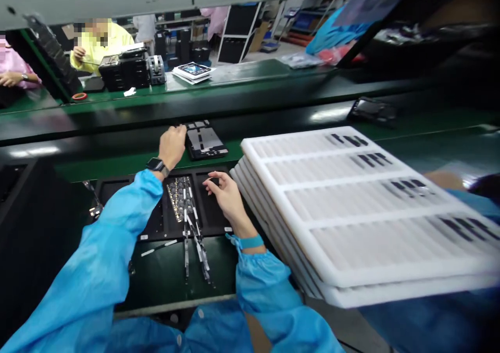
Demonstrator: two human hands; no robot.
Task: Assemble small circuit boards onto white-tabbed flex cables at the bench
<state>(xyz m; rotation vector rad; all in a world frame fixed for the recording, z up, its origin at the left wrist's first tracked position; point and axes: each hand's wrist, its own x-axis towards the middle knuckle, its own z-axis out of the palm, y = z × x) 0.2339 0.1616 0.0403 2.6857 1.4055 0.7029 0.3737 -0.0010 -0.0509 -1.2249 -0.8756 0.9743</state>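
My left hand (172, 146), with a watch on its wrist, is closed at the upper left edge of a flat tablet-like device (205, 140). Whatever its fingertips pinch is hidden. Over the right compartment of a black tray (203, 229), my right hand (225, 196) is half curled, thumb and forefinger apart, and nothing shows between them. Small circuit boards with long flex strips (180, 199) lie in the tray's middle compartment. Their strips hang over its front edge onto the green bench.
White foam trays (328, 277) are stacked at the right, with black strips in the top one's slots. A loose strip (159, 247) lies before the black tray. Black foam (35, 243) stands at left. Across the bench sits a person in yellow (113, 35); another's arm shows at right.
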